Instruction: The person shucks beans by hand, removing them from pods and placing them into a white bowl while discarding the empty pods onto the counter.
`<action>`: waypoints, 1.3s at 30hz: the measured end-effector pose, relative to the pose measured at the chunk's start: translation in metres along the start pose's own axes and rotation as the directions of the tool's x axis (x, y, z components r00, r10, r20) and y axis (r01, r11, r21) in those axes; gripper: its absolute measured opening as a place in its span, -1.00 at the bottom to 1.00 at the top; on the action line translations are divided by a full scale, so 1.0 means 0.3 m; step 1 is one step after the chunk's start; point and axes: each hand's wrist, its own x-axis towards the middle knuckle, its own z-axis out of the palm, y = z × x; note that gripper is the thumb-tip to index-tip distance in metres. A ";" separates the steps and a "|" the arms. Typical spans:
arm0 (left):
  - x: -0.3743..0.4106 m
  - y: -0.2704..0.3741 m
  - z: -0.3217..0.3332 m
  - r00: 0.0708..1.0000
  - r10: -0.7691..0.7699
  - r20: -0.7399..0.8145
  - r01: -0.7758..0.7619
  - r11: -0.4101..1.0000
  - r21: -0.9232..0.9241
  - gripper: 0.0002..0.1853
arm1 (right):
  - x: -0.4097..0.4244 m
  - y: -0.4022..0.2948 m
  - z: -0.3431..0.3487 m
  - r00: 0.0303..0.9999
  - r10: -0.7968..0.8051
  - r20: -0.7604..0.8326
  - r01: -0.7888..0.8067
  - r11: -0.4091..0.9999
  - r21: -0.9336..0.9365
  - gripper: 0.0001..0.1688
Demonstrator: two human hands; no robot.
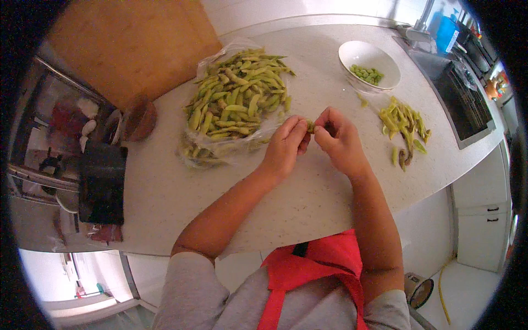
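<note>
My left hand [291, 138] and my right hand [336, 138] meet over the counter, with a green soybean pod [310, 126] pinched between their fingertips. To the left lies an open clear plastic bag holding a heap of soybean pods [239, 97]. A white bowl [390, 62] beyond my right hand holds some shelled green beans [366, 75]. Right of my right hand is a small pile of pods or shells [402, 119], some brown; whether they are emptied is hard to tell.
At the back left stands a large wooden board [136, 41], with a brown round object [140, 117] near its foot. A black container [103, 181] is at the left. A sink [458, 95] and a blue soap bottle [446, 35] are at the right.
</note>
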 end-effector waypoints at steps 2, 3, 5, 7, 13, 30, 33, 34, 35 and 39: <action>0.007 0.000 -0.005 0.994 -0.103 0.034 0.107 0.979 -0.176 -0.84 | 0.002 0.000 -0.004 0.999 -0.018 0.029 0.019 1.000 -0.018 -0.94; 0.010 -0.002 -0.009 0.987 -0.153 0.039 0.158 0.957 -0.242 -0.85 | 0.003 0.000 -0.005 0.999 -0.039 0.037 0.042 0.996 -0.074 -0.94; 0.016 -0.016 -0.018 0.978 -0.204 0.052 0.209 0.921 -0.330 -0.87 | 0.001 -0.001 0.000 0.989 -0.140 0.044 0.146 0.964 -0.221 -0.91; 0.025 -0.048 -0.039 0.978 -0.201 0.057 0.208 0.903 -0.375 -0.85 | -0.003 -0.007 0.021 0.952 -0.299 0.066 0.300 0.869 -0.393 -0.85; 0.021 -0.013 -0.011 0.959 -0.283 -0.003 0.239 0.817 -0.524 -0.89 | -0.010 -0.014 0.034 0.941 -0.332 0.063 0.330 0.866 -0.376 -0.85; 0.044 -0.015 -0.057 0.992 -0.126 0.002 0.108 0.844 -0.526 -0.83 | 0.022 0.036 -0.088 0.827 -0.345 -0.443 0.008 0.797 -0.605 -0.87; 0.046 -0.023 -0.046 0.996 -0.085 0.023 0.087 0.913 -0.398 -0.87 | 0.015 -0.014 -0.030 0.915 -0.245 -0.319 0.156 0.947 -0.280 -0.80; 0.043 -0.026 -0.042 0.997 -0.074 0.022 0.077 0.933 -0.353 -0.88 | 0.016 -0.015 -0.015 0.945 -0.208 -0.254 0.170 0.972 -0.161 -0.77; 0.041 -0.029 -0.039 0.997 -0.070 0.015 0.071 0.933 -0.352 -0.88 | 0.016 -0.011 -0.008 0.967 -0.177 -0.183 0.173 0.984 -0.039 -0.74; 0.035 -0.036 -0.038 0.998 -0.056 0.019 0.059 0.944 -0.326 -0.88 | 0.021 0.027 -0.013 0.988 -0.152 -0.019 0.153 0.988 0.024 -0.81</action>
